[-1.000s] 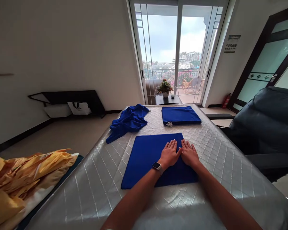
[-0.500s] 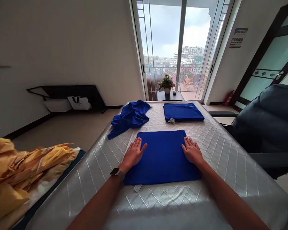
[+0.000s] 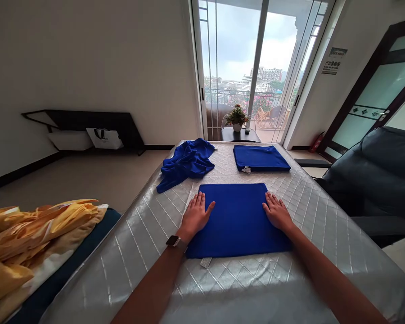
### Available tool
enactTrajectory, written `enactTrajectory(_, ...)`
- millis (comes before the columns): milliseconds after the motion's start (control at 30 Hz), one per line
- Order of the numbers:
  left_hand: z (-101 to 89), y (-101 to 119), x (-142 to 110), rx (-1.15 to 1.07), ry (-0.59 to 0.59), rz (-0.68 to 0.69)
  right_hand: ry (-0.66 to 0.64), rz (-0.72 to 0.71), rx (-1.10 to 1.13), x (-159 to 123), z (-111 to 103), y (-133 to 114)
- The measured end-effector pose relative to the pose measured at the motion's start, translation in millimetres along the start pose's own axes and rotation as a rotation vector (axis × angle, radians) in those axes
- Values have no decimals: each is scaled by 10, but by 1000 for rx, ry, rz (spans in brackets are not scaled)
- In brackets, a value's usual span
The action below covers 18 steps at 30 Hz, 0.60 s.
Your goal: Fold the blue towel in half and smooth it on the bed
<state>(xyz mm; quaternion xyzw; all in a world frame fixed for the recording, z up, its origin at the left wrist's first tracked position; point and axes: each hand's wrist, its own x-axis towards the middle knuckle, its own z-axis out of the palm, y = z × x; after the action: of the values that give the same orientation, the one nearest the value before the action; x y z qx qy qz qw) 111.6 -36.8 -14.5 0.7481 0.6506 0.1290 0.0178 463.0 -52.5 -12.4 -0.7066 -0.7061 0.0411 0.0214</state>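
Note:
A flat blue cloth (image 3: 238,220) lies as a smooth rectangle in front of me, with a small white label (image 3: 205,262) poking out at its near edge. My left hand (image 3: 196,215) rests flat on its left side, fingers stretched out and thumb apart. On the right side lies my right hand (image 3: 277,211), also flat with fingers extended. Neither hand grips anything. Farther off at the right is a stack of folded blue cloth (image 3: 261,157) with a white tag. A crumpled blue cloth (image 3: 189,159) sits at the far left.
Everything blue lies on a silver quilted mattress (image 3: 138,256). Yellow bedding (image 3: 43,238) is heaped to the left. A black leather chair (image 3: 378,175) stands at the right. Beyond the mattress are a potted plant (image 3: 236,118) on a dark table and a sliding glass door (image 3: 229,54).
The view has shifted slightly, so the mattress and cloths appear a little farther right. Both hands stay flat on the same sides of the blue cloth.

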Motion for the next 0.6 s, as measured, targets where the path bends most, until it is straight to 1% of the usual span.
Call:
enactTrajectory(167, -22, -3, -27, 5, -24, -1, -13, -24, 12, -44, -79, 21)
enactTrajectory(300, -31, -5, -43, -6, -43, -2, -14, -36, 27, -167, -130, 67)
enactTrajectory(467, -40, -20, -38, -19, -64, -3, -37, -49, 39, -343, -69, 40)
enactTrajectory(600, -25, -35, -30, -22, -55, 9, -27, -21, 28, -403, -20, -21)
